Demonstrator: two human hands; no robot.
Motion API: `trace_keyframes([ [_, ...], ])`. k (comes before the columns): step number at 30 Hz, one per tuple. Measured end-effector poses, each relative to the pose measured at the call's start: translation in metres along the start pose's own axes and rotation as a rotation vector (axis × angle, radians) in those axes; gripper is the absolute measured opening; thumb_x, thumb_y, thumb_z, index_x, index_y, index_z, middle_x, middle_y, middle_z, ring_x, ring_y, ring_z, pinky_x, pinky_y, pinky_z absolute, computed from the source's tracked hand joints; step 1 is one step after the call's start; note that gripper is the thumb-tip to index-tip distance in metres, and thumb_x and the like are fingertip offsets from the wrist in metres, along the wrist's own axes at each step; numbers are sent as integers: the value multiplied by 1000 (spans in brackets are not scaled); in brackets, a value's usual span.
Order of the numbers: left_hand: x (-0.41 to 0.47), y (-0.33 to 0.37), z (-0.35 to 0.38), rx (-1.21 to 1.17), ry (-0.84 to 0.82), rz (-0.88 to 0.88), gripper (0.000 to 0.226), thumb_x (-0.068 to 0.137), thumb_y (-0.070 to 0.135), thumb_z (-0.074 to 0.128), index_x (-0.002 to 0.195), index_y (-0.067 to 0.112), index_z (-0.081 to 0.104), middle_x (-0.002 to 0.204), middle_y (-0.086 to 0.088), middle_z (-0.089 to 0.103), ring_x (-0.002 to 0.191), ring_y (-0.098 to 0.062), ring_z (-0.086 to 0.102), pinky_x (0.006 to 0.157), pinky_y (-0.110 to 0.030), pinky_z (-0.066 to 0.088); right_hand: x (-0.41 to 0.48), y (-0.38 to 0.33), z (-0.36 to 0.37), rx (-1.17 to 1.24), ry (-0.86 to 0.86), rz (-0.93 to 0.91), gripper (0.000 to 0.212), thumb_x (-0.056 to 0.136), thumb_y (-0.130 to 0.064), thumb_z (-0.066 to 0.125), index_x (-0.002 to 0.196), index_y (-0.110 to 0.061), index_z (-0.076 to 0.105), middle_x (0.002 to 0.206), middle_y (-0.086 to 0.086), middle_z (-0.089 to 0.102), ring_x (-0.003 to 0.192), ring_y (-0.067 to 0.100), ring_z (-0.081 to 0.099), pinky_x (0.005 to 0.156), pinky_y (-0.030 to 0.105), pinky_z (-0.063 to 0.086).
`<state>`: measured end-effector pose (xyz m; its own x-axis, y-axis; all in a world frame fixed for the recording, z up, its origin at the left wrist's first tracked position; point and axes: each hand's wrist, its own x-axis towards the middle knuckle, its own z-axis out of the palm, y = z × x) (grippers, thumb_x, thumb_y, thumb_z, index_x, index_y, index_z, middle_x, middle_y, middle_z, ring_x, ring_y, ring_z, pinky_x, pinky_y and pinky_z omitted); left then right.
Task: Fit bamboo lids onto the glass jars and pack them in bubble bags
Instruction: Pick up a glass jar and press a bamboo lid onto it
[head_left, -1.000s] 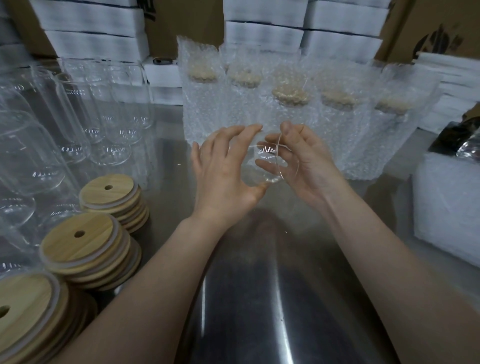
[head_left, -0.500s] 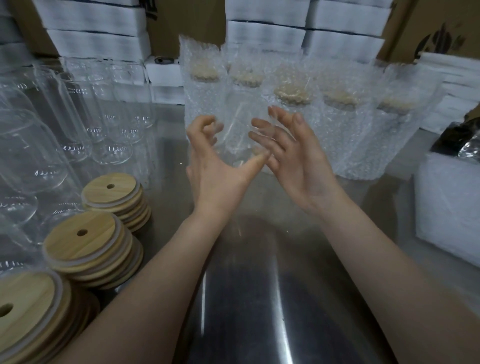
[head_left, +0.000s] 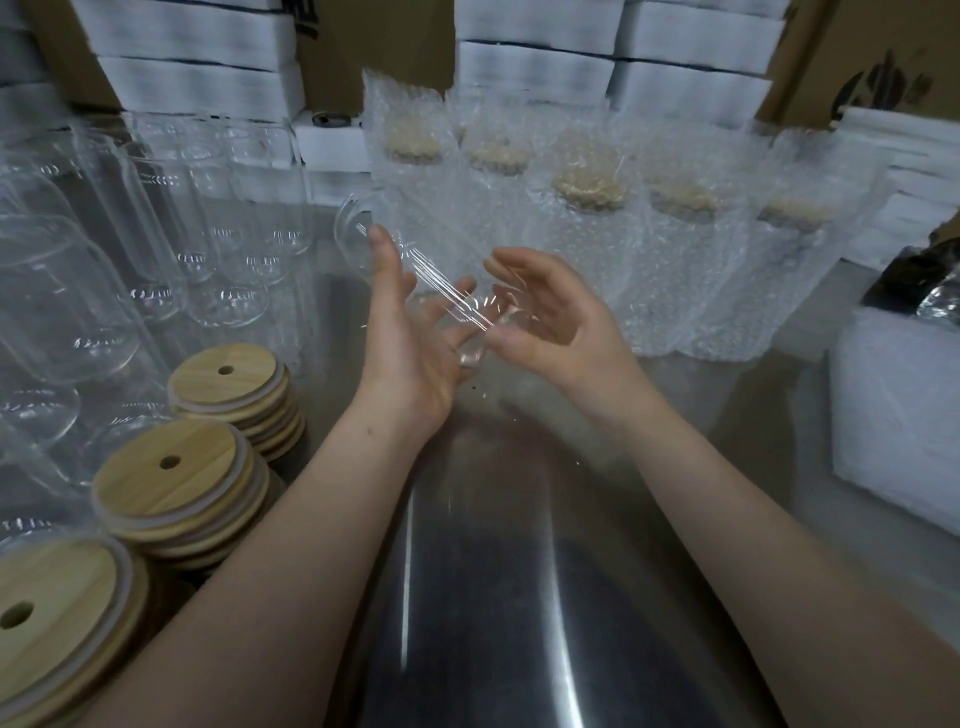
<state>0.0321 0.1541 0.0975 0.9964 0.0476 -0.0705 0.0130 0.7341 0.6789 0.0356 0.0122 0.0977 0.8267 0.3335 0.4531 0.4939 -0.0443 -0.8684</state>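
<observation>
1 tilted glass jar (head_left: 423, 278), L hand (head_left: 410, 358) cradles flat-fingered, R hand (head_left: 553, 322) curls round base

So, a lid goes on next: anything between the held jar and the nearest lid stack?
Nothing visible. The glass jar is tilted between left hand and right hand; only bare table separates it from the nearest lid stack, lower left.
</observation>
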Motion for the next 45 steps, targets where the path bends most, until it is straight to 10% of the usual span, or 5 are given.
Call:
trace_keyframes([
  [9, -3, -6, -1, -72, -105, -112, 63, 81, 69, 56, 122, 22, 46, 97, -11, 76, 103, -36, 70, 86, -54, 57, -2, 6, 5, -235, 41, -127, 73, 66, -45, 81, 128, -38, 44, 132, -17, 51, 132, 6, 49, 112, 37, 40],
  [15, -5, -6, 2, -20, -122, -132, 85, 79, 64, 62, 148, 22, 35, 134, -17, 59, 110, -38, 66, 96, -55, 52, -5, -1, 4, -305, 99, -134, 62, 61, -55, 79, 113, -48, 45, 125, -19, 58, 122, -1, 55, 104, 26, 45],
  [27, -3, -5, -4, 29, -127, -88, 81, 86, 70, 48, 140, 10, 46, 129, -17, 64, 108, -36, 68, 77, -42, 59, 2, -11, 9, 160, 163, -2, 23, 82, -21, 71, 104, -24, 69, 111, 10, 71, 100, 15, 65, 98, 35, 49],
  [37, 0, -4, -6, -178, -97, -143, 82, 81, 71, 56, 121, 0, 59, 117, -24, 68, 92, -35, 72, 66, -39, 59, 7, -1, -4, 259, -125, 86, 43, 80, -24, 65, 123, -27, 59, 112, -10, 71, 116, 4, 59, 109, 25, 40],
  [45, -1, -4, 0, -379, -88, -207, 83, 84, 69, 52, 131, 1, 54, 95, -20, 66, 71, -33, 69, 55, -36, 58, 5, 1, -1, -18, -116, -28, 70, 69, -3, 79, 125, -37, 54, 132, 27, 54, 100, 2, 58, 90, 24, 51],
])
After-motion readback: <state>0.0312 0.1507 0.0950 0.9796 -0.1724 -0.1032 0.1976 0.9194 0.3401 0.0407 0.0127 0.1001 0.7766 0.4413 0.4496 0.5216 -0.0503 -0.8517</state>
